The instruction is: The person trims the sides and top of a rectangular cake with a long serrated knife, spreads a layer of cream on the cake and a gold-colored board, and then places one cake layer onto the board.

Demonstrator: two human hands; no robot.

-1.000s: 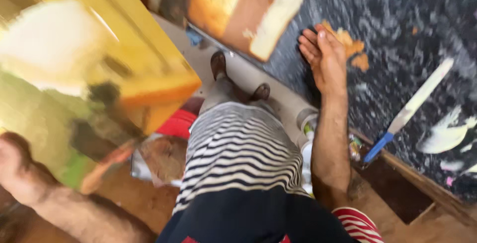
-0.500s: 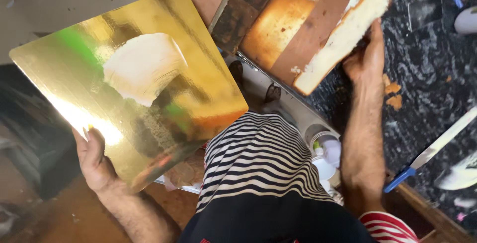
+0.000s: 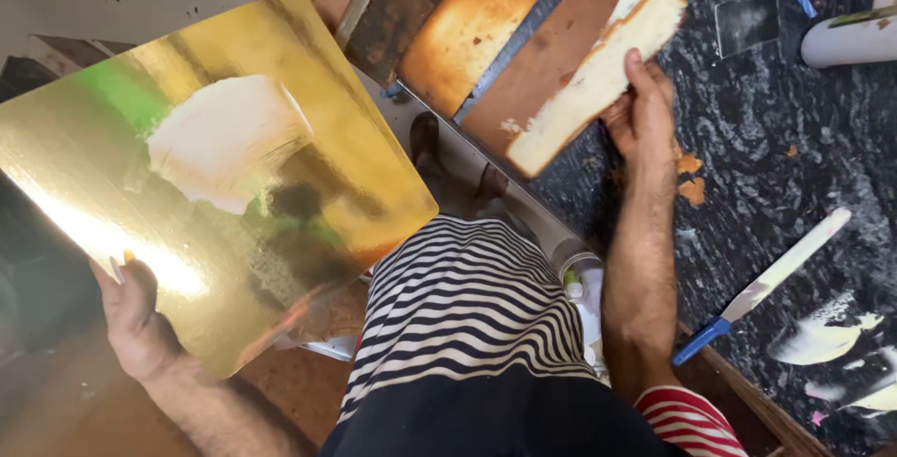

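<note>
Head view: left hand (image 3: 140,321) grips gold board (image 3: 224,195) (cream smear, glossy); right hand (image 3: 640,111) clasps cake slab (image 3: 598,78) over speckled worktop (image 3: 794,158), spatula (image 3: 766,284) nearby.

A dark speckled desk (image 3: 794,139) fills the two-to-four o'clock side. On it a spatula (image 3: 766,284) with a blue handle lies at four o'clock, near white cream smears (image 3: 822,340). Orange crumbs (image 3: 691,181) sit at three o'clock. A small clear square (image 3: 747,20) lies at one o'clock.
</note>
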